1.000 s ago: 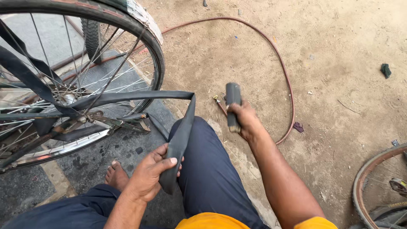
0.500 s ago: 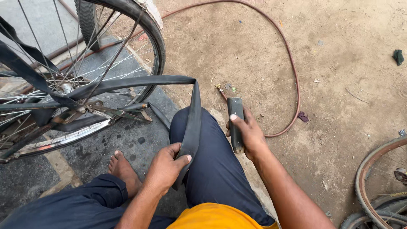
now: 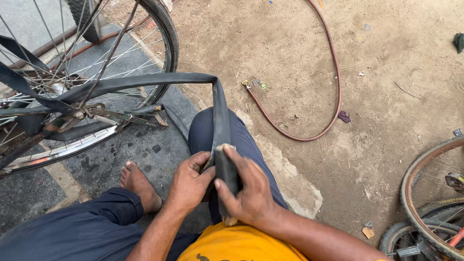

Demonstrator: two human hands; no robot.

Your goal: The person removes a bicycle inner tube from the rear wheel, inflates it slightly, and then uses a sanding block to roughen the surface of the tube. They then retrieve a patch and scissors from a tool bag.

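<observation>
Dusty packed-earth ground is filling the right side, with a dark patched slab under the seated person at the lower left. Bicycle wheel, spoked, rubber tyre still on its shiny rim, is standing at the upper left edge; a second rusty rim is poking in at the lower right corner. Reddish air hose, thin and rubbery with a brass end, is curling across the dirt, well apart from the hands.

Black inner tube, flat, limp and matte, is running out from the wheel, bending over the blue-trousered knee and dropping to the hands. Left hand is pinching the tube from the left, fingers curled closed on it. Right hand is wrapping a dark blocky tool, probably a rasp or scuffer, thumb pressed along its face, the tool lying against the tube.

Judging by the pose, the tube surface is being roughened or pressed at one spot. Next move likely is needing steady tension from the left hand and short firm strokes, keeping the slack rubber flat on the knee so it is not folding.

Bare foot is resting on the slab just beside the left wrist.
</observation>
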